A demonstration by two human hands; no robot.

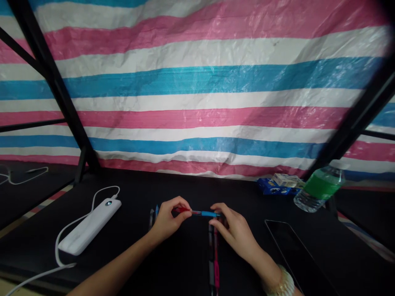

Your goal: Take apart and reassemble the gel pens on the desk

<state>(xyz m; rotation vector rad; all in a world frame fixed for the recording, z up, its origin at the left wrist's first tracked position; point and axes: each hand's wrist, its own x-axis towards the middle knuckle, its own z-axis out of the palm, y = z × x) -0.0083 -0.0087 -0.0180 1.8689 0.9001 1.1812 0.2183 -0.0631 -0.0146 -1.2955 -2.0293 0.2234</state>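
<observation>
A pen [197, 213] with a red end and a blue end is held level above the black table [135, 185]. My left hand [173, 216] pinches its red end. At the blue end, the thumb and fingers of my right hand [230, 225] close around the tip. Below my right hand lie a black pen [211, 263] and a pink pen [216, 267], side by side. Beyond my left wrist are a dark pen [151, 219] and a blue pen [156, 211], partly hidden by that hand.
A white power bank [91, 226] with a white cable [58, 238] lies at left. At right are a black phone [293, 250], a bottle with a green label [321, 187] and blue boxes [274, 187]. Black metal posts [58, 86] and a striped sheet [200, 119] stand behind.
</observation>
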